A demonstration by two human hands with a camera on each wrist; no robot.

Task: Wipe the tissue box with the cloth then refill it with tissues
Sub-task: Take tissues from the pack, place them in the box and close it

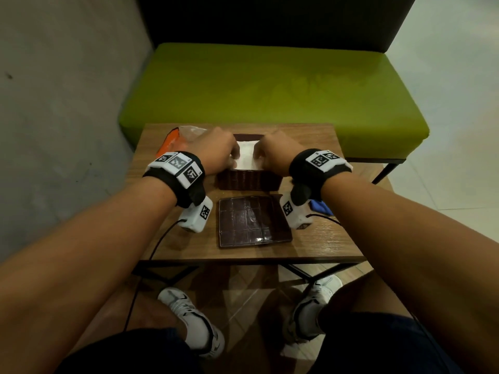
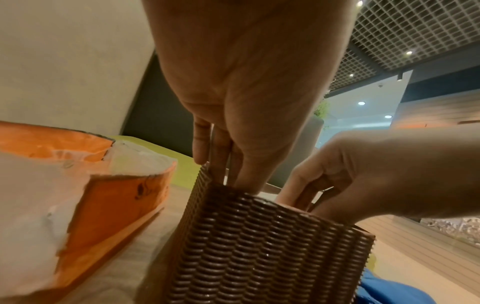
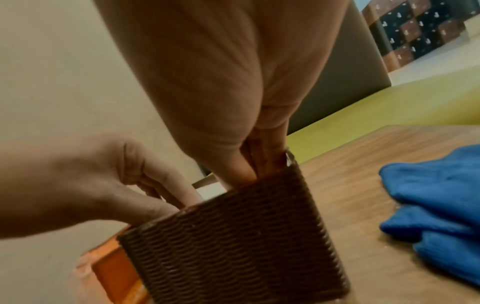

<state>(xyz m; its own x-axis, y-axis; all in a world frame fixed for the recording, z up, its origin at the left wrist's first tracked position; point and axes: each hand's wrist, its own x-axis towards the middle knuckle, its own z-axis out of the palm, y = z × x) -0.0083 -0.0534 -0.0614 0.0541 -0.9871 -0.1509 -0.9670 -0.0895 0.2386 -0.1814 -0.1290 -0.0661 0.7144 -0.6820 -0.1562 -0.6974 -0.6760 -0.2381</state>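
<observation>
Head view: wooden counter (image 1: 318, 238) before green bench (image 1: 270, 85); one tissue box (image 1: 249, 179), one lid (image 1: 253, 222) at 6 o'clock; both hands, left hand (image 1: 213, 152) and right hand (image 1: 278, 153), press tissues (image 1: 247, 155) inside with straight fingers.

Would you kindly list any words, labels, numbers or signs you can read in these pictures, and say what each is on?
No text can be read.
Wristbands: black-and-white square marker patterns, no words.
Orange tissue packet: a small dark print, too blurred to read.
Woven tissue box and its lid: no text.
</observation>
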